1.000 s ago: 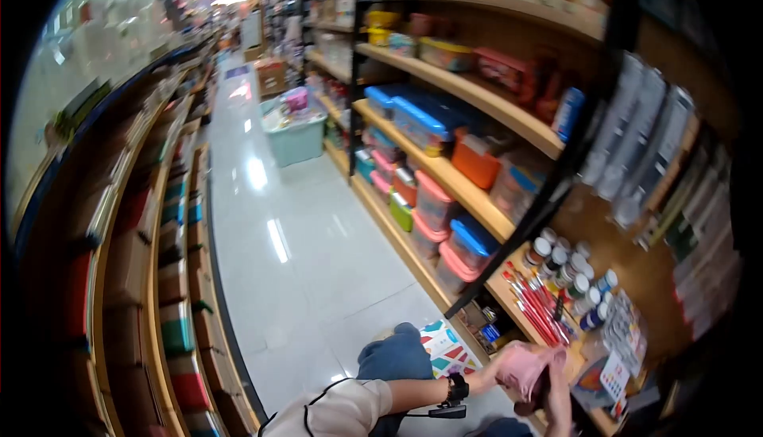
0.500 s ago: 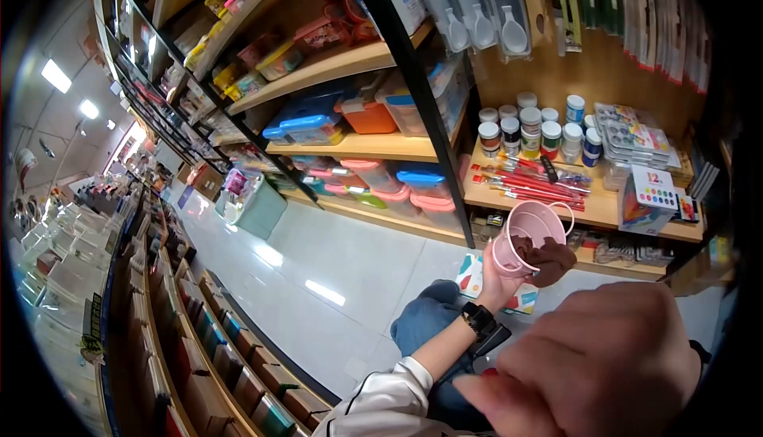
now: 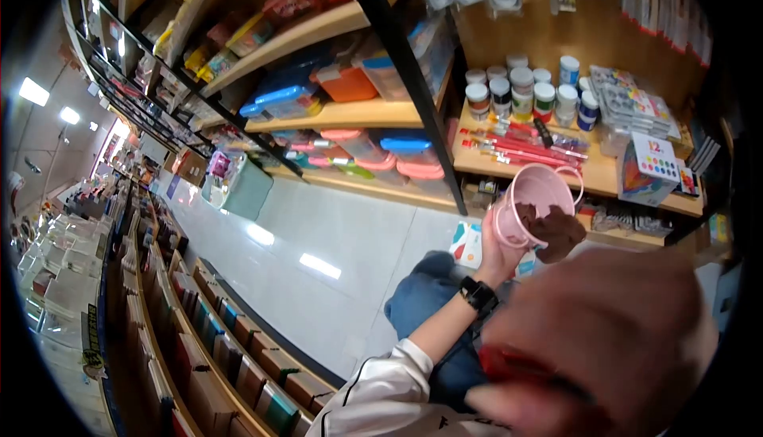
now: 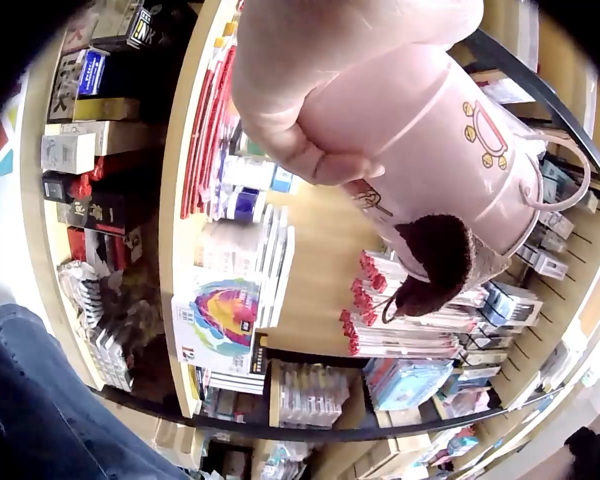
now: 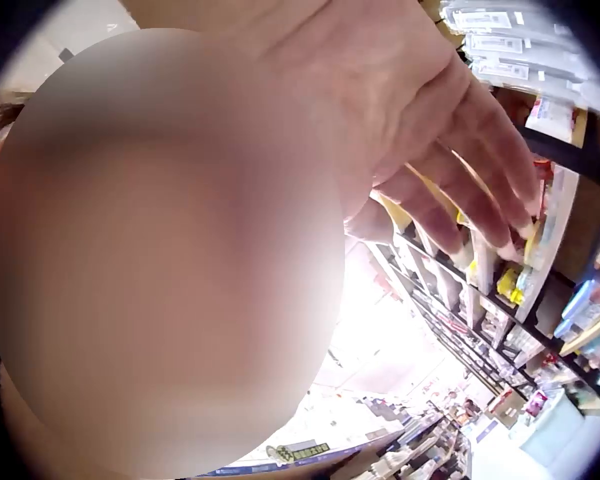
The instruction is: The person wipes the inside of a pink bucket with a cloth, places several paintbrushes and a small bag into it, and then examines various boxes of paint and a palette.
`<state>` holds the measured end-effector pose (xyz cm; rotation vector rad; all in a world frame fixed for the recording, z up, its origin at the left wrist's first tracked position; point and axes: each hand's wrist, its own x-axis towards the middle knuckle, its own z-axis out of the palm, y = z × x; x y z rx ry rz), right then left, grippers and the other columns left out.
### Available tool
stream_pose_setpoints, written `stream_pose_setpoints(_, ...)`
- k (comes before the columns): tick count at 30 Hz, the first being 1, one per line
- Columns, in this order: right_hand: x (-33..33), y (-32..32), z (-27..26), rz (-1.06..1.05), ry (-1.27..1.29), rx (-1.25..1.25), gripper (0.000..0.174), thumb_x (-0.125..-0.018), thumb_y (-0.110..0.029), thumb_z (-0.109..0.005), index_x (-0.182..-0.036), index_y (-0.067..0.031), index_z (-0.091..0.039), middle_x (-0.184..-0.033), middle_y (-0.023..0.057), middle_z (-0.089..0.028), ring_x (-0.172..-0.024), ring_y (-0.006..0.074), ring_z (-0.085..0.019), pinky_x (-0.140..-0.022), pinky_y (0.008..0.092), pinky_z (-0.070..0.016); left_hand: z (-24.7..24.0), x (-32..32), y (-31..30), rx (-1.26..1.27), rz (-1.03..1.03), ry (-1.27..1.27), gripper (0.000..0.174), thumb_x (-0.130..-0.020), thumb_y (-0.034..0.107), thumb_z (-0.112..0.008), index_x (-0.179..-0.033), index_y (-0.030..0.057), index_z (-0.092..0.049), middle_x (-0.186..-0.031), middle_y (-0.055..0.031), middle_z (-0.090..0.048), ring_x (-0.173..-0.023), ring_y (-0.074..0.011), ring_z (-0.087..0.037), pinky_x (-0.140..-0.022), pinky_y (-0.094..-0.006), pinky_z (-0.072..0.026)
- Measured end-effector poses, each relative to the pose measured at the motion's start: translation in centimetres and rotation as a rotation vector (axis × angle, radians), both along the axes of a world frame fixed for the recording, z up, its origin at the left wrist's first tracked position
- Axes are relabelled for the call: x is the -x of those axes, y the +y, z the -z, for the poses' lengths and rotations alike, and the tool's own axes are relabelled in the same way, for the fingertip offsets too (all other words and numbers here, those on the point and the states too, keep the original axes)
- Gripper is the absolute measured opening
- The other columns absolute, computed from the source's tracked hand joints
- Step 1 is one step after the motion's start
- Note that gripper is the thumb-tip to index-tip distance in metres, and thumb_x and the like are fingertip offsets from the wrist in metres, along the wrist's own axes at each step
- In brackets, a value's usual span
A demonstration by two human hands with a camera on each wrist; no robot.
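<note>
Taking the view from the head first, here's the left hand (image 3: pixel 497 258) alone on the pink pail (image 3: pixel 531 189), holding it tilted in mid-air just in front of a shelf (image 3: pixel 470 167) of red-handled brushes (image 3: pixel 520 148) and paint jars (image 3: pixel 522 91). A brown piece (image 3: pixel 559 233) sits partly inside and flops over the rim. And there's the change: a second ago both hands are down at the pail; now the right hand (image 3: pixel 596 322) is away from it, up close to the camera, big and smeared with motion. Some red shows beside it; I can't tell what that is. So the left hand does all the carrying now, and the brown piece hangs with no fingers on it.

Over to the left wrist: that grip looks firm, fingers wrapped round the pail's side, with its looped handle (image 4: pixel 580 170) out at the rim, clear of the hand. The brown piece dangles from the mouth, its edge fuzzy.

And the right wrist: the fingers are loose and apart, lightly bent, with no object visible among them. The thumb I can't make out, and a large blur fills much of this view. Behind, shelving runs off down the aisle.
</note>
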<state>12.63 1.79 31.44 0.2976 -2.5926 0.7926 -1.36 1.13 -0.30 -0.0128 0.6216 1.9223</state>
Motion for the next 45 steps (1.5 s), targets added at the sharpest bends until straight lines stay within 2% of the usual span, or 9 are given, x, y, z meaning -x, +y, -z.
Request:
stream_pose_setpoints(4,2.1,1.5,0.9,0.086,0.129,0.178,0.023,-0.074,-0.022,-0.065,-0.065,-0.0021,-0.057,-0.059,0.0084,-0.053,-0.051,0.0243,-0.052,-0.050,0.0324,-0.0415,5.0,0.7,0.9,-0.161,0.032,-0.020,0.057,-0.087,0.054,-0.027,-0.124,0.0124,-0.041,-0.120,-0.0066,-0.046,-0.110,-0.0265,-0.045,-0.090,-0.0462,-0.0393)
stream_pose_setpoints(7,3.1,1.8,2.3,0.106,0.200,0.281,0.023,-0.074,-0.022,-0.064,-0.065,-0.0023,-0.058,-0.060,0.0086,-0.054,-0.051,0.0243,-0.053,-0.051,0.0322,-0.0420,0.3,0.8,0.4,-0.118,0.009,-0.055,0.058,-0.087,0.055,-0.027,-0.123,0.0122,-0.041,-0.118,-0.0074,-0.047,-0.109,-0.0263,-0.046,-0.090,-0.0471,-0.0383)
stream_pose_setpoints(12,4.3,2.3,3.8,0.101,0.314,0.419,0.022,-0.074,-0.023,-0.063,-0.067,-0.0026,-0.059,-0.062,0.0088,-0.055,-0.051,0.0243,-0.053,-0.052,0.0319,-0.0428,-0.6,0.9,-0.5,-0.105,0.031,-0.023,0.061,-0.087,0.054,-0.025,-0.130,0.0124,-0.035,-0.130,-0.0097,-0.040,-0.118,-0.0289,-0.041,-0.092,-0.0487,-0.0373)
stream_pose_setpoints(17,4.5,3.4,3.0,0.090,0.446,0.467,0.022,-0.075,-0.024,-0.062,-0.068,-0.0029,-0.060,-0.063,0.0091,-0.055,-0.051,0.0243,-0.054,-0.053,0.0316,-0.0437,-0.1,1.3,-0.7,-0.055,0.026,-0.015,0.064,-0.085,0.057,-0.024,-0.132,0.0139,-0.034,-0.130,-0.0094,-0.040,-0.119,-0.0294,-0.040,-0.094,-0.0484,-0.0364)
stream_pose_setpoints(21,4.0,3.3,1.0,0.065,0.499,0.358,0.022,-0.075,-0.024,-0.062,-0.070,-0.0031,-0.061,-0.064,0.0093,-0.056,-0.051,0.0243,-0.054,-0.054,0.0314,-0.0444,-0.7,1.3,-1.1,-0.101,0.017,0.056,0.063,-0.084,0.058,-0.023,-0.131,0.0168,-0.034,-0.128,-0.0093,-0.042,-0.112,-0.0299,-0.046,-0.072,-0.0491,-0.0496)
stream_pose_setpoints(23,3.9,2.9,-0.4,0.072,0.496,0.293,0.022,-0.075,-0.025,-0.061,-0.070,-0.0032,-0.061,-0.065,0.0094,-0.056,-0.051,0.0243,-0.054,-0.055,0.0313,-0.0447,-0.7,0.9,-1.8,-0.015,0.029,0.047,0.062,-0.084,0.058,-0.023,-0.128,0.0156,-0.036,-0.124,-0.0089,-0.045,-0.109,-0.0289,-0.049,-0.072,-0.0478,-0.0499)
stream_pose_setpoints(27,4.2,1.8,-1.2,0.081,0.431,0.184,0.022,-0.075,-0.025,-0.061,-0.071,-0.0035,-0.062,-0.066,0.0096,-0.057,-0.052,0.0244,-0.055,-0.056,0.0310,-0.0454,5.8,1.6,-2.4,-0.356,0.102,0.063,0.061,-0.085,0.056,-0.033,-0.131,0.0167,-0.034,-0.129,-0.0072,-0.041,-0.116,-0.0276,-0.041,-0.086,-0.0447,-0.0408)
stream_pose_setpoints(29,4.0,1.4,-0.7,0.085,0.410,0.111,0.022,-0.075,-0.025,-0.060,-0.072,-0.0036,-0.063,-0.067,0.0097,-0.057,-0.052,0.0244,-0.055,-0.056,0.0309,-0.0457,5.6,2.4,-0.3,-0.573,0.150,0.102,0.061,-0.086,0.056,-0.038,-0.133,0.0172,-0.032,-0.132,-0.0063,-0.039,-0.120,-0.0270,-0.037,-0.093,-0.0431,-0.0363)
stream_pose_setpoints(45,1.0,-3.4,0.9,0.126,0.036,0.071,0.016,-0.077,-0.018,-0.057,-0.076,-0.0030,-0.062,-0.071,0.0089,-0.056,-0.052,0.0237,-0.055,-0.056,0.0298,-0.0467,-1.6,0.6,-0.3,-0.235,-0.075,-0.010,0.058,-0.087,0.053,-0.029,-0.129,0.0146,-0.037,-0.127,-0.0082,-0.042,-0.115,-0.0279,-0.042,-0.087,-0.0465,-0.0416)
